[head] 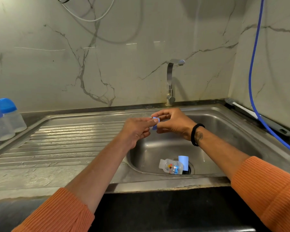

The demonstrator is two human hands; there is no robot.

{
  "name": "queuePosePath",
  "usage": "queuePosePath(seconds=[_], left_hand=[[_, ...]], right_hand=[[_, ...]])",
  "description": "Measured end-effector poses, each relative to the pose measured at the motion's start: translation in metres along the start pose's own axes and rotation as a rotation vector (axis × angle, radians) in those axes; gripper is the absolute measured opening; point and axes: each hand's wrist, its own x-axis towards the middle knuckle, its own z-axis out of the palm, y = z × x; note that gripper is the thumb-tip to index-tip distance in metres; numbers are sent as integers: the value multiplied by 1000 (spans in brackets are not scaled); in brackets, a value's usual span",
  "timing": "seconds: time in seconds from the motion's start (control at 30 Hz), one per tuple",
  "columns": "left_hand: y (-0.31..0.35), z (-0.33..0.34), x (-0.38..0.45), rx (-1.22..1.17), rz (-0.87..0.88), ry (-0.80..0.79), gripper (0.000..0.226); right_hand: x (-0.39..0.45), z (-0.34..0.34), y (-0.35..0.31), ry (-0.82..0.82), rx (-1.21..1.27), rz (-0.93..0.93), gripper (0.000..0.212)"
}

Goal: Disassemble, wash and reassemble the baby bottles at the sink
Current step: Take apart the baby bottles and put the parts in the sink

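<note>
- Orange ribbed sleeves (273, 195) sit nearest the camera, one at 7 o'clock and one at 4 o'clock, with bare forearms reaching from them toward the middle of the view.
- Steel sink (213, 118) fills the centre and right; its ribbed draining board (60, 141) stretches out toward 9 o'clock.
- Marble-patterned wall (124, 47) rises behind, with a blue hose (253, 64) hanging down it at 2 o'clock and a chrome tap (170, 81) standing at 12 o'clock behind the basin.
- Two capped baby bottles (5, 121) with blue caps stand upright, touching each other, at 9 o'clock on the counter beside the draining board.
- Both hands meet over the far edge of the basin, just above centre: the left hand (136, 131) and the right hand (172, 123) together pinch a small blue bottle part (156, 122) between thumbs and fingertips; most of the part is hidden by the fingers.
- A black band (194, 134) circles the right wrist.
- An open bottle body (172, 166) with a printed picture lies on its side at the bottom of the basin, at about 5 o'clock, by the drain.
- A light blue cap (183, 162) lies just beside it, touching or nearly touching it, over the drain.
- A white-handled brush (241, 107) lies on the counter at 3 o'clock, behind the basin.
</note>
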Motion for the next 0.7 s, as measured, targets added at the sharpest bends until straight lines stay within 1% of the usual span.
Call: queuePosePath(seconds=[0.1,0.2,0.27,0.33,0.4,0.43,0.47,0.5,0.57,0.63,0.7], left_hand=[[0,-1,4,-119,-58,10,31],[0,-2,7,-74,-44,39,22],[0,-2,8,-39,-39,51,13],[1,-1,9,-22,-46,54,10],[2,-4,8,-1,-35,62,10],[1,-6,8,27,-7,68,7],[0,-8,7,80,38,74,4],[-3,-10,7,163,90,75,6],[-8,-12,6,338,157,25,10],[-12,-9,4,490,184,-83,11],[-15,-4,5,650,210,-173,6]], right_hand=[[1,-3,-1,39,42,4,39],[1,-8,-1,48,30,-4,44],[2,-10,2,24,-6,5,43],[5,-13,7,23,-44,42,42],[8,-21,14,49,-188,91,42],[8,-25,20,46,-324,118,43],[8,-30,26,20,-486,151,44],[7,-34,32,-21,-660,191,44],[3,-39,46,-127,-929,301,43],[0,-39,55,-224,-1043,450,40],[-1,-39,60,-276,-1068,565,38]])
